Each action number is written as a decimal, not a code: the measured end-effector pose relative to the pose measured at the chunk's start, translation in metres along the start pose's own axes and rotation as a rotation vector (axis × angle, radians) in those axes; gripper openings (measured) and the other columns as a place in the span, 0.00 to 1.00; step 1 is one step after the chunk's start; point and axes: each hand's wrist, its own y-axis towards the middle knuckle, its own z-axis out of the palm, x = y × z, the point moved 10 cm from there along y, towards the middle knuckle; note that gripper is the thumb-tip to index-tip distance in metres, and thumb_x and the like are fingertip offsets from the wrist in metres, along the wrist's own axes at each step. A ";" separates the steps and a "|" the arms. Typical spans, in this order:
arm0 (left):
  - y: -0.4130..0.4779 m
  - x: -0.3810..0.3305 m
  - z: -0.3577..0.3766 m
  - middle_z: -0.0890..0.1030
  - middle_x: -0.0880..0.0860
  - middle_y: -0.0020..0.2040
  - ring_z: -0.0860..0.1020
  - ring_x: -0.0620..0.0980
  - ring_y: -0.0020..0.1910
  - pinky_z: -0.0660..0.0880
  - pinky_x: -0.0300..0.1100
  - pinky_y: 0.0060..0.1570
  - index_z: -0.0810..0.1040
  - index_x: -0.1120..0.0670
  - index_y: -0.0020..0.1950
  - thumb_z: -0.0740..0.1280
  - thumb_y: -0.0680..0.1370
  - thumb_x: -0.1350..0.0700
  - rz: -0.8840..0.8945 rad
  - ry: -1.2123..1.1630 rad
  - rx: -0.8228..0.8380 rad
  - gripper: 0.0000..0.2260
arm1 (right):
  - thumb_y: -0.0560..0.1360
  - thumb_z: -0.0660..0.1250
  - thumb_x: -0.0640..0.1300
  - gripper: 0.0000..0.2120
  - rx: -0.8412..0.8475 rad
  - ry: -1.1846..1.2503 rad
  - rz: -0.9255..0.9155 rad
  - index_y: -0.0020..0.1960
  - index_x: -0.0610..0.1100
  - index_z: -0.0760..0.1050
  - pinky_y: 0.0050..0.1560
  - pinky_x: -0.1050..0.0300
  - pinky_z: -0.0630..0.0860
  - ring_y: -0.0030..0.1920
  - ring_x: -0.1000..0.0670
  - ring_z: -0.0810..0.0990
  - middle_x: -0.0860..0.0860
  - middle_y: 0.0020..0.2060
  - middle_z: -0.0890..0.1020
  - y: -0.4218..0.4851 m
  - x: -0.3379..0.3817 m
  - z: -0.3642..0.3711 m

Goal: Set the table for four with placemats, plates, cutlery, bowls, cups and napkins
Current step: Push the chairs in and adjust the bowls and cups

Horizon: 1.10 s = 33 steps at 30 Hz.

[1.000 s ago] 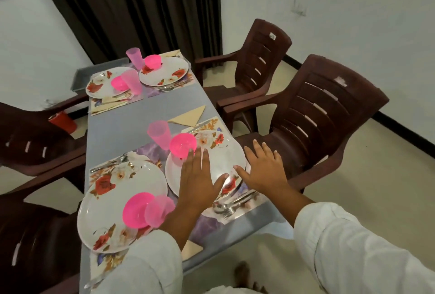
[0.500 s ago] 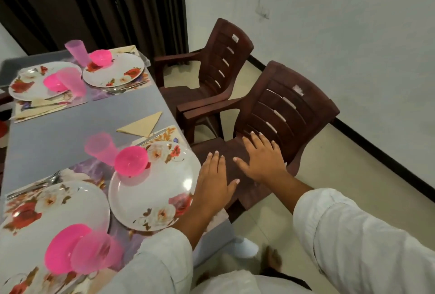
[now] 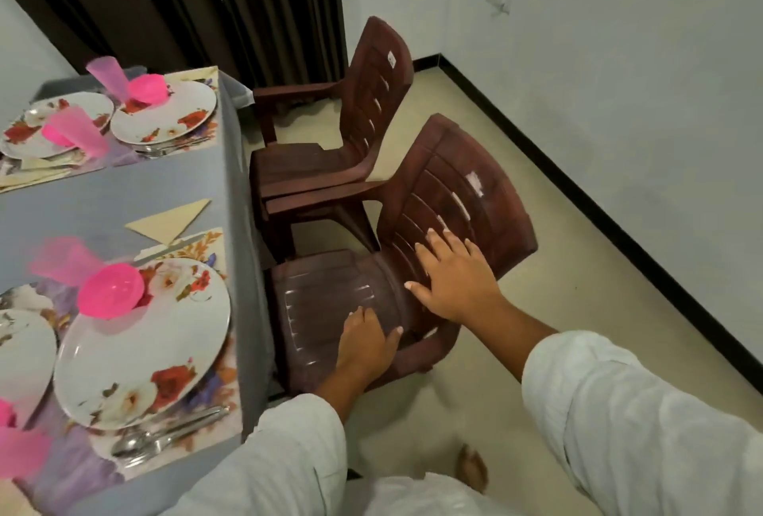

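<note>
The grey-clothed table (image 3: pixel 124 201) at the left carries floral plates on placemats. The nearest full plate (image 3: pixel 140 346) bears a pink bowl (image 3: pixel 111 294) with a pink cup (image 3: pixel 62 261) beside it. A spoon and fork (image 3: pixel 165 437) lie on the placemat (image 3: pixel 219 412) below that plate, and a folded tan napkin (image 3: pixel 169 220) lies above it. Farther plates (image 3: pixel 165 115) hold another pink bowl and cups. My left hand (image 3: pixel 365 344) is over the near brown chair's seat (image 3: pixel 326 300), fingers straight. My right hand (image 3: pixel 450 276) lies spread against the chair's back.
A second brown plastic chair (image 3: pixel 355 131) stands beyond the near one, both beside the table's right edge. Dark curtains (image 3: pixel 206 7) hang behind. Cream floor (image 3: pixel 557 309) runs along the white wall with black skirting. A bare foot (image 3: pixel 470 466) shows at the bottom.
Both hands have left the table's near plate and gone right onto the near chair. My view has swung right and down toward the chairs.
</note>
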 end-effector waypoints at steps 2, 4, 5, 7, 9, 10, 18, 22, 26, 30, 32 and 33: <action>0.009 -0.018 0.013 0.71 0.61 0.73 0.68 0.61 0.73 0.65 0.51 0.73 0.68 0.62 0.74 0.63 0.80 0.39 -0.117 -0.139 -0.001 0.32 | 0.79 0.50 0.70 0.37 -0.033 -0.030 -0.053 0.81 0.50 0.56 0.78 0.39 0.54 0.81 0.41 0.51 0.45 0.82 0.55 0.016 -0.023 -0.018; 0.020 -0.013 0.040 0.76 0.61 0.69 0.74 0.62 0.68 0.70 0.51 0.68 0.72 0.61 0.71 0.64 0.76 0.34 -0.269 -0.314 0.043 0.35 | 0.79 0.51 0.69 0.36 -0.060 -0.050 -0.053 0.81 0.50 0.57 0.78 0.39 0.55 0.81 0.40 0.51 0.44 0.81 0.55 0.031 -0.036 -0.036; 0.043 -0.023 0.059 0.77 0.61 0.68 0.75 0.62 0.67 0.72 0.52 0.67 0.73 0.60 0.70 0.63 0.72 0.30 -0.314 -0.405 0.009 0.40 | 0.80 0.51 0.69 0.36 -0.068 -0.041 -0.062 0.81 0.50 0.58 0.78 0.39 0.55 0.81 0.40 0.51 0.44 0.81 0.55 0.048 -0.058 -0.043; 0.052 -0.028 0.072 0.79 0.60 0.66 0.77 0.60 0.64 0.74 0.53 0.65 0.75 0.58 0.69 0.59 0.65 0.25 -0.378 -0.487 -0.007 0.46 | 0.80 0.53 0.68 0.35 -0.077 -0.064 -0.062 0.79 0.49 0.61 0.78 0.38 0.54 0.81 0.39 0.51 0.43 0.81 0.56 0.063 -0.068 -0.054; 0.062 -0.070 0.064 0.77 0.61 0.68 0.75 0.62 0.67 0.72 0.51 0.67 0.72 0.61 0.70 0.61 0.73 0.30 -0.402 -0.540 0.016 0.40 | 0.80 0.53 0.68 0.34 -0.072 -0.083 -0.093 0.79 0.49 0.63 0.78 0.38 0.54 0.81 0.39 0.51 0.43 0.81 0.56 0.093 -0.091 -0.059; 0.060 -0.073 0.058 0.75 0.62 0.69 0.73 0.63 0.68 0.71 0.50 0.67 0.70 0.62 0.71 0.62 0.78 0.35 -0.418 -0.534 0.027 0.35 | 0.80 0.53 0.68 0.34 -0.058 -0.104 -0.098 0.79 0.49 0.62 0.78 0.38 0.54 0.81 0.39 0.51 0.43 0.81 0.56 0.099 -0.089 -0.058; 0.153 -0.121 0.085 0.68 0.62 0.75 0.68 0.63 0.73 0.67 0.52 0.72 0.62 0.63 0.77 0.61 0.81 0.38 -0.628 -0.744 0.044 0.34 | 0.80 0.54 0.68 0.34 0.063 -0.292 -0.357 0.79 0.50 0.62 0.79 0.39 0.52 0.81 0.40 0.50 0.43 0.81 0.55 0.214 -0.107 -0.047; 0.161 -0.130 0.095 0.70 0.63 0.74 0.69 0.63 0.73 0.67 0.51 0.72 0.63 0.63 0.77 0.62 0.81 0.39 -0.689 -0.762 0.074 0.34 | 0.80 0.56 0.67 0.33 0.080 -0.329 -0.402 0.78 0.49 0.65 0.79 0.40 0.54 0.81 0.41 0.51 0.42 0.81 0.57 0.255 -0.121 -0.048; 0.155 -0.133 0.101 0.71 0.63 0.74 0.70 0.63 0.72 0.67 0.51 0.71 0.64 0.62 0.76 0.62 0.81 0.38 -0.829 -0.801 0.022 0.34 | 0.79 0.57 0.66 0.32 0.138 -0.368 -0.517 0.75 0.48 0.69 0.76 0.41 0.59 0.79 0.39 0.58 0.42 0.78 0.64 0.314 -0.112 -0.036; 0.147 -0.140 0.106 0.72 0.60 0.73 0.72 0.60 0.71 0.69 0.49 0.70 0.67 0.60 0.75 0.64 0.80 0.38 -0.952 -0.815 -0.030 0.33 | 0.77 0.60 0.66 0.31 0.177 -0.453 -0.588 0.73 0.49 0.71 0.71 0.46 0.65 0.73 0.41 0.68 0.44 0.73 0.71 0.348 -0.097 -0.025; 0.134 -0.150 0.108 0.74 0.59 0.71 0.73 0.60 0.70 0.70 0.50 0.69 0.68 0.59 0.74 0.64 0.79 0.36 -1.091 -0.857 -0.109 0.33 | 0.77 0.61 0.66 0.30 0.245 -0.502 -0.694 0.72 0.50 0.72 0.68 0.47 0.69 0.71 0.43 0.73 0.47 0.71 0.74 0.360 -0.076 -0.015; 0.131 -0.141 0.103 0.74 0.58 0.71 0.73 0.60 0.69 0.71 0.52 0.68 0.69 0.58 0.73 0.65 0.78 0.35 -1.105 -0.802 -0.120 0.33 | 0.77 0.61 0.66 0.30 0.302 -0.532 -0.628 0.72 0.50 0.72 0.68 0.47 0.70 0.71 0.43 0.74 0.48 0.72 0.74 0.367 -0.084 -0.013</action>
